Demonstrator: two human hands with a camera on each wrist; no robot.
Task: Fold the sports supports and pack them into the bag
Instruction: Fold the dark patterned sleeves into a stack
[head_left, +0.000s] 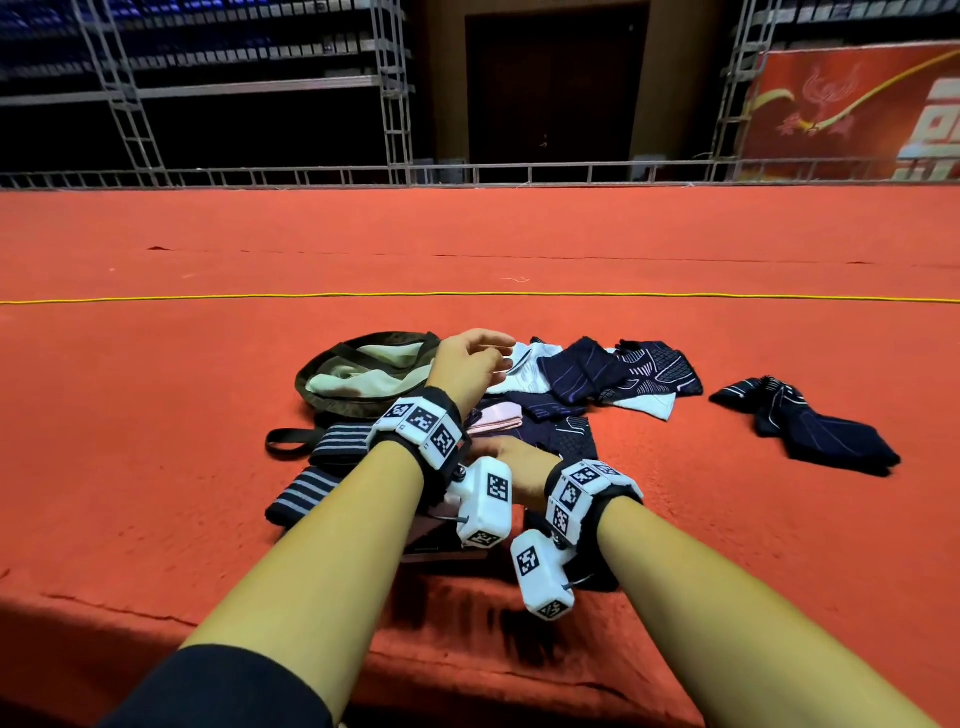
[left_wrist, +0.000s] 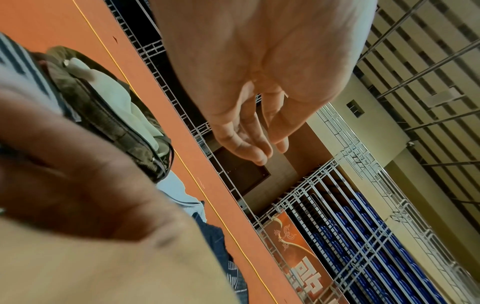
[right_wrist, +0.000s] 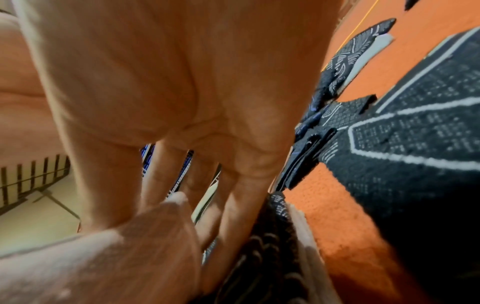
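An olive bag (head_left: 317, 387) with pale green lining lies open on the red carpet, also in the left wrist view (left_wrist: 111, 123). My left hand (head_left: 491, 351) hovers just right of the bag, fingers (left_wrist: 249, 144) relaxed and holding nothing. My right hand (head_left: 506, 457) is low over the pile, partly hidden by the left wrist camera. Its straight fingers (right_wrist: 233, 205) rest against a folded dark patterned support (right_wrist: 278, 246) with pale edges. Navy and white supports (head_left: 597, 376) lie heaped behind; a pink one (head_left: 493, 415) sits under my left wrist.
Two striped wristbands (head_left: 337, 441) (head_left: 301, 496) lie front left by a black strap loop (head_left: 285, 441). One navy support (head_left: 800, 423) lies alone at the right. A yellow cord (head_left: 675, 296) crosses the carpet beyond. The carpeted edge drops off near me.
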